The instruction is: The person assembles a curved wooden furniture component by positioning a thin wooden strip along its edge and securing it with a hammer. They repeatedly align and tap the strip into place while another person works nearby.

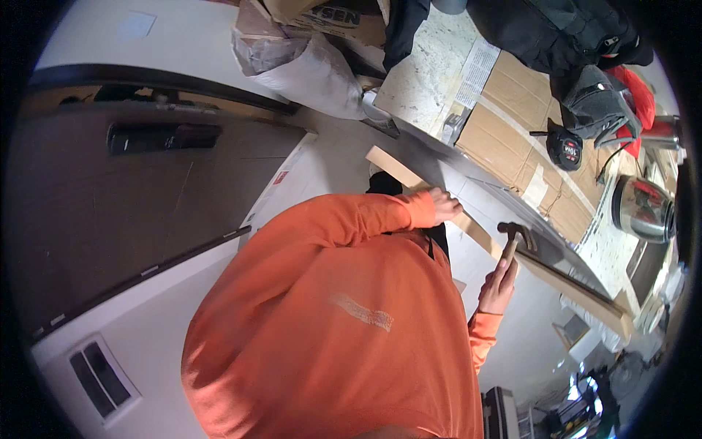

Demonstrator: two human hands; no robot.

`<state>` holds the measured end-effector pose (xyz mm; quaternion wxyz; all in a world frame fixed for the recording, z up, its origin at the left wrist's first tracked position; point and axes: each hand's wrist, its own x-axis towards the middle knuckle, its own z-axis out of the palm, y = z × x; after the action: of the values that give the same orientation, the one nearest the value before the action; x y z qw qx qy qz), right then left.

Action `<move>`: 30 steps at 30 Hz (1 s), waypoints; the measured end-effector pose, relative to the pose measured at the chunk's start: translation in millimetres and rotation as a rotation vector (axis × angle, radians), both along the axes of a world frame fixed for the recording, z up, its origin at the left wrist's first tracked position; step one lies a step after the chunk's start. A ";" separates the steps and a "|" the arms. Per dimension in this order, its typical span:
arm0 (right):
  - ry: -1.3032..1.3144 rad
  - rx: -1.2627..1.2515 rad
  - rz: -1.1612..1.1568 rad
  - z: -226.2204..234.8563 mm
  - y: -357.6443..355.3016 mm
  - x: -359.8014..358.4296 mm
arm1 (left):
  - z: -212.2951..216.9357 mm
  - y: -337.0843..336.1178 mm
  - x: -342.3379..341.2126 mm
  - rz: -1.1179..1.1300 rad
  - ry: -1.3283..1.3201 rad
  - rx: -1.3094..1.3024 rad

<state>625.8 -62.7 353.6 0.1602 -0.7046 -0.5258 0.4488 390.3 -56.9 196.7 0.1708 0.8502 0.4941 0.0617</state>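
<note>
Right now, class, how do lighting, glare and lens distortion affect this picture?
Head view, lighting: the cardboard is bright, the brown door dim; head view, glare: white patches wash out parts of the clutter at lower right; head view, distortion: the dark frame bows near the rim, though the hammer is recognisable.

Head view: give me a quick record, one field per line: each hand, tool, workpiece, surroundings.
Left hand: fingers curled on the wooden strip
Right hand: gripping the hammer by its handle
Hammer head: overlaps the strip in this view; contact unclear
Workpiece: long, pale strip, slanting from upper left to lower right
Worktop: flattened cardboard on it, black tape measure on the cardboard
Upper left: white sack
</note>
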 end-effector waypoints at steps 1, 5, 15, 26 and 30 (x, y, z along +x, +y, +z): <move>0.001 -0.007 0.002 -1.1 2.8 14.0 | -0.9 3.4 14.8 0.013 0.002 0.065; 0.049 0.036 0.007 -16.3 8.3 56.3 | -9.3 20.6 75.6 -0.009 -0.013 0.022; 0.123 -0.012 -0.179 -24.7 19.3 110.1 | -17.3 44.4 165.2 -0.015 -0.069 0.124; -0.008 -0.027 -0.145 -24.6 31.8 130.9 | 6.7 67.6 144.8 0.008 0.019 -0.168; -0.086 0.024 0.104 -33.3 28.2 125.3 | 13.9 65.3 140.2 0.000 0.043 -0.141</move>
<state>751.1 -34.5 320.3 0.1226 -0.6928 -0.5735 0.4195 530.4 8.4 210.6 0.2194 0.8374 0.5006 0.0085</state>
